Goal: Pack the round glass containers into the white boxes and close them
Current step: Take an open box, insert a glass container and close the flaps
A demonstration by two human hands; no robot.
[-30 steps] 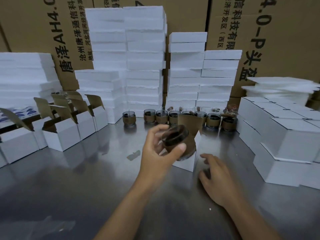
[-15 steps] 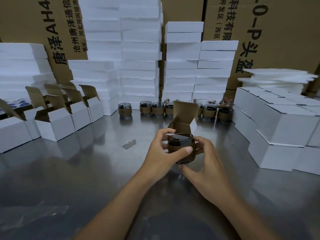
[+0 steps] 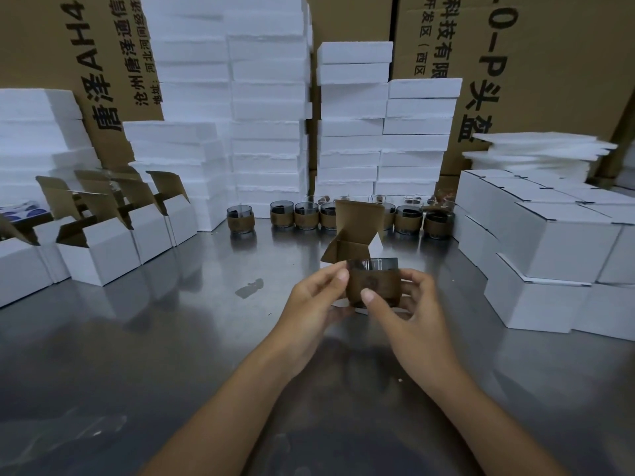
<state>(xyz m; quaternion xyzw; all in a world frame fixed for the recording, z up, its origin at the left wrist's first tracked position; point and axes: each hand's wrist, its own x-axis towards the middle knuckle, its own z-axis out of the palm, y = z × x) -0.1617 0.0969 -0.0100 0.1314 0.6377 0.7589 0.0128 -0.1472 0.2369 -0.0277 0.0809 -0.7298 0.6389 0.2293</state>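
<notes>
Glass container [image 3: 374, 283], formerly gripped by left hand [image 3: 314, 304] alone, now also pinched by right hand [image 3: 409, 317]

The ten o'clock carton [image 3: 113, 46] carries sideways print: "AH4", "唐泽", "沧州唐泽通信", "地址:". The one o'clock carton [image 3: 536, 63] shows "科技有限", "开发区(西区" and "0-P头盔".

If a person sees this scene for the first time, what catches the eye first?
At the centre, the left hand and the right hand hold one brown-banded round glass container in front of an open white box. Tall white foam stacks rise behind, and closed white boxes are piled at the right.
</notes>
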